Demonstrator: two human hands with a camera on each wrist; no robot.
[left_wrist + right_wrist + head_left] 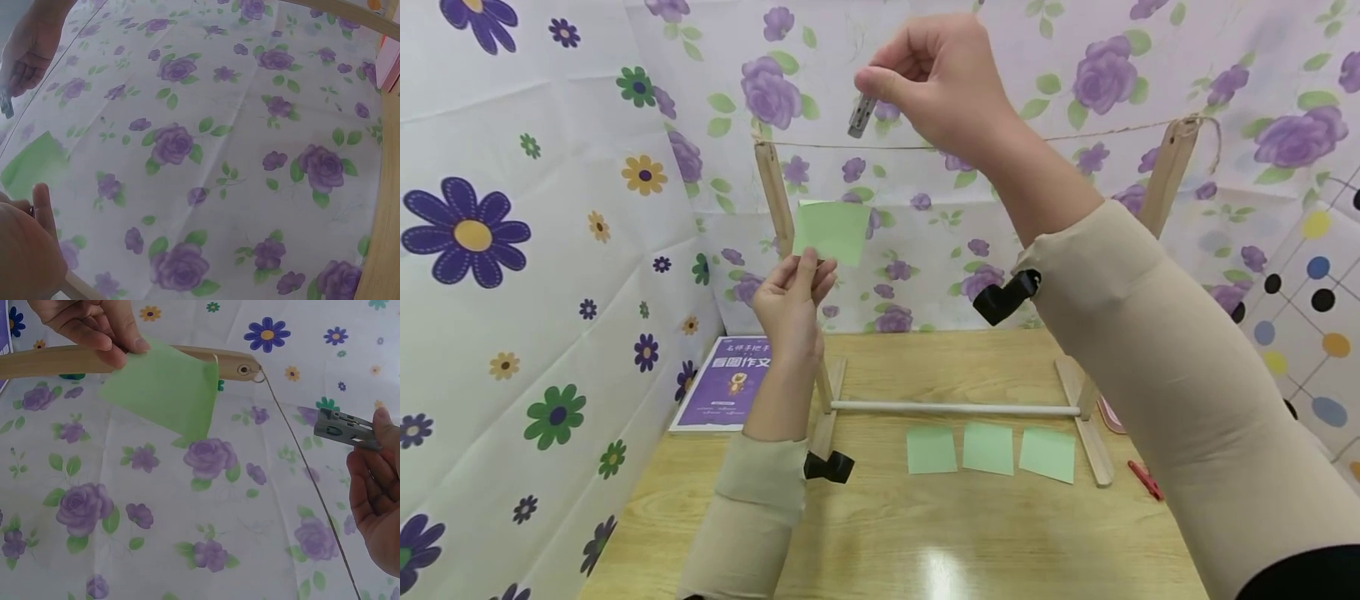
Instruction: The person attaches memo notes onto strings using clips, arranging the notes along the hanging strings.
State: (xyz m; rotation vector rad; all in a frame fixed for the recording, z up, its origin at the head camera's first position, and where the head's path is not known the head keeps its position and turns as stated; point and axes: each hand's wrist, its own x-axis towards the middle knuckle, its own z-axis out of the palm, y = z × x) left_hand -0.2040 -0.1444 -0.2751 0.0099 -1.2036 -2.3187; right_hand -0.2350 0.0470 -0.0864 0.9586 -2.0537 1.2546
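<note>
My left hand (793, 292) pinches a green sticky note (831, 232) by its lower edge, just in front of the left wooden post. A grey clothespin (862, 115) is gripped between thumb and fingers of my right hand (943, 79), above the string (910, 147). In the right wrist view the clothespin (345, 428) points toward the note (164, 387), with the string between them. The note's upper edge sits below the string and apart from it. The left wrist view shows only part of the note (34, 164) beyond my thumb.
The string spans two wooden posts (1168, 171), joined low down by a white rod (955, 408). Several things lie on the table (880, 533): three green notes (988, 448) in a row, a purple book (722, 387) at left, a red clip-like item (1145, 481) at right.
</note>
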